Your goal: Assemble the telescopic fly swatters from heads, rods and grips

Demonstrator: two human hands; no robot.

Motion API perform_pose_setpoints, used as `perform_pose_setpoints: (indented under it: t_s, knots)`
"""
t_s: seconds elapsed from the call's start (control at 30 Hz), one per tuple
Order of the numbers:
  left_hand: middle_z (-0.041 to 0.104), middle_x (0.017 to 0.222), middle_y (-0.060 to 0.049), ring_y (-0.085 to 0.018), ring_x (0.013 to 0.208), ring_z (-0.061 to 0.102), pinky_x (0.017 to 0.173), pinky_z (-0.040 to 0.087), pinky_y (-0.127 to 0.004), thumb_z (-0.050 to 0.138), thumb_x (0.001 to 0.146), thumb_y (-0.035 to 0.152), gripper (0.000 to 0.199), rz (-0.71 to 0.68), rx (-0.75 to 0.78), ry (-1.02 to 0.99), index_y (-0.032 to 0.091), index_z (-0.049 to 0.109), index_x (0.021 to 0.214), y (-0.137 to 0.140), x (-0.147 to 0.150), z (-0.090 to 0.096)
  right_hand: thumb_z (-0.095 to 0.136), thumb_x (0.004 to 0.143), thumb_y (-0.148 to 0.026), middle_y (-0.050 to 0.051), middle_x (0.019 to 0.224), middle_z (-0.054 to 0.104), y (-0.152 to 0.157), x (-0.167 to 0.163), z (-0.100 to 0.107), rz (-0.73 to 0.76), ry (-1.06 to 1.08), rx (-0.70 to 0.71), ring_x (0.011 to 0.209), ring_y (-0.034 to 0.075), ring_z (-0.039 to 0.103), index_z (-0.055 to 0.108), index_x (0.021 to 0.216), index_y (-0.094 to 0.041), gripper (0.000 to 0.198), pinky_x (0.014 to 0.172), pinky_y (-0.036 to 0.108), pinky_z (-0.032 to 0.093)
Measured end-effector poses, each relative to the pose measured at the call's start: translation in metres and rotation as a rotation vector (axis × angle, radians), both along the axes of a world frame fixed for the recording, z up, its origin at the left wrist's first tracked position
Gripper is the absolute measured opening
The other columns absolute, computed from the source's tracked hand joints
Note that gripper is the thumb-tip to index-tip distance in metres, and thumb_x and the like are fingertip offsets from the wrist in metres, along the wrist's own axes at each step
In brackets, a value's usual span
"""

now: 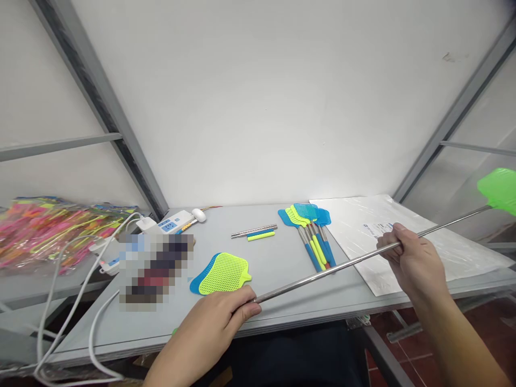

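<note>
Between both hands stretches a fly swatter with a long metal rod (pixel 322 274), its green head (pixel 500 189) out at the right edge. My left hand (pixel 226 317) is closed around the rod's lower end near the table's front edge; a bit of green shows just left of it. My right hand (pixel 415 255) grips the rod further up, above the white sheet. Loose yellow-green (pixel 223 274) and blue (pixel 199 284) swatter heads lie stacked beyond my left hand. Mid-table rest metal rods (pixel 253 231) and a yellow-green handle tube (pixel 261 236) beside a blue one.
Several blue and yellow-green fly swatters (pixel 310 231) lie bunched right of centre. A white wrapped sheet (pixel 350 220) covers the table's right. Power strips (pixel 177 221) with white cables (pixel 76 301) and a blurred-out item (pixel 159 274) occupy the left. Bagged colourful swatters (pixel 52 231) lie further left.
</note>
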State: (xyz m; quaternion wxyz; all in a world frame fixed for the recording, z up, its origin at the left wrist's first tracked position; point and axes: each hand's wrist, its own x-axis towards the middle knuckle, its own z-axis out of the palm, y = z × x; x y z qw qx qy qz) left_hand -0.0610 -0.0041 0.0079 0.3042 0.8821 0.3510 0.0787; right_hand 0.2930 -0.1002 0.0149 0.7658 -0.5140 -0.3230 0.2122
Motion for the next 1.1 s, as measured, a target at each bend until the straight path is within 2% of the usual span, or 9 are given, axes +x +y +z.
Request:
perform_pose_setpoints:
  t_s: [0.13, 0.23, 0.37, 0.43, 0.57, 0.77, 0.9, 1.1]
  knots:
    - [0.064, 0.082, 0.007, -0.015, 0.08, 0.057, 0.067, 0.032, -0.025, 0.039, 0.099, 0.048, 0.032, 0.038, 0.026, -0.003, 0.027, 0.055, 0.081, -0.003, 0.002, 0.003, 0.06, 0.09, -0.037, -0.006, 0.049, 0.027, 0.003, -0.009, 0.003, -0.044, 0.033, 0.038, 0.049, 0.01, 0.026, 0.036, 0.052, -0.021, 0.048, 0.049, 0.029, 0.02]
    - [0.066, 0.082, 0.007, -0.016, 0.082, 0.059, 0.068, 0.033, -0.025, 0.042, 0.097, 0.048, 0.03, 0.092, 0.063, -0.021, 0.027, 0.056, 0.081, -0.006, 0.006, 0.003, 0.057, 0.092, -0.041, -0.006, 0.049, 0.027, 0.01, -0.03, -0.004, -0.02, 0.08, 0.071, 0.047, 0.01, 0.023, 0.036, 0.056, -0.021, 0.046, 0.048, 0.03, 0.018]
    - [0.067, 0.084, 0.006, -0.016, 0.083, 0.06, 0.07, 0.034, -0.026, 0.045, 0.097, 0.047, 0.028, 0.101, 0.094, -0.052, 0.028, 0.06, 0.083, -0.008, 0.011, 0.001, 0.054, 0.092, -0.049, -0.006, 0.051, 0.027, 0.015, -0.061, -0.025, 0.178, 0.057, -0.096, 0.048, 0.01, 0.024, 0.035, 0.056, -0.021, 0.049, 0.048, 0.03, 0.018]
    - [0.067, 0.085, 0.006, -0.016, 0.083, 0.061, 0.07, 0.035, -0.025, 0.044, 0.097, 0.047, 0.029, 0.078, 0.086, -0.059, 0.028, 0.06, 0.084, -0.006, 0.009, 0.001, 0.051, 0.093, -0.051, -0.006, 0.052, 0.025, 0.015, -0.069, -0.031, 0.201, 0.008, -0.126, 0.05, 0.011, 0.025, 0.035, 0.054, -0.021, 0.051, 0.05, 0.03, 0.02]
    - [0.069, 0.087, 0.005, -0.016, 0.084, 0.061, 0.071, 0.037, -0.025, 0.042, 0.098, 0.048, 0.03, 0.024, 0.08, -0.031, 0.028, 0.063, 0.087, 0.001, -0.004, 0.006, 0.054, 0.092, -0.048, -0.005, 0.053, 0.026, 0.012, -0.06, -0.024, 0.132, -0.062, -0.083, 0.052, 0.011, 0.026, 0.034, 0.052, -0.021, 0.052, 0.051, 0.03, 0.022]
    - [0.071, 0.089, 0.005, -0.015, 0.083, 0.064, 0.071, 0.042, -0.023, 0.045, 0.096, 0.047, 0.03, 0.043, 0.122, -0.019, 0.029, 0.067, 0.088, 0.007, -0.023, 0.007, 0.057, 0.091, -0.04, -0.006, 0.051, 0.022, 0.002, -0.031, 0.0, -0.024, 0.042, 0.008, 0.05, 0.011, 0.024, 0.031, 0.052, -0.021, 0.051, 0.05, 0.03, 0.019]
    - [0.074, 0.1, 0.006, -0.017, 0.092, 0.067, 0.078, 0.047, -0.023, 0.053, 0.092, 0.047, 0.023, 0.104, 0.25, -0.055, 0.034, 0.072, 0.097, 0.011, -0.034, -0.001, 0.056, 0.092, -0.04, -0.005, 0.052, 0.024, -0.002, -0.033, 0.004, -0.013, 0.006, 0.035, 0.051, 0.011, 0.026, 0.033, 0.052, -0.021, 0.05, 0.051, 0.03, 0.02]
    - [0.073, 0.09, 0.003, -0.018, 0.085, 0.066, 0.076, 0.046, -0.028, 0.055, 0.09, 0.048, 0.024, 0.138, 0.508, -0.177, 0.032, 0.073, 0.09, 0.03, -0.053, -0.006, 0.057, 0.092, -0.039, -0.005, 0.052, 0.025, -0.001, -0.039, 0.0, 0.045, 0.022, 0.045, 0.051, 0.01, 0.024, 0.034, 0.053, -0.02, 0.049, 0.05, 0.03, 0.019]
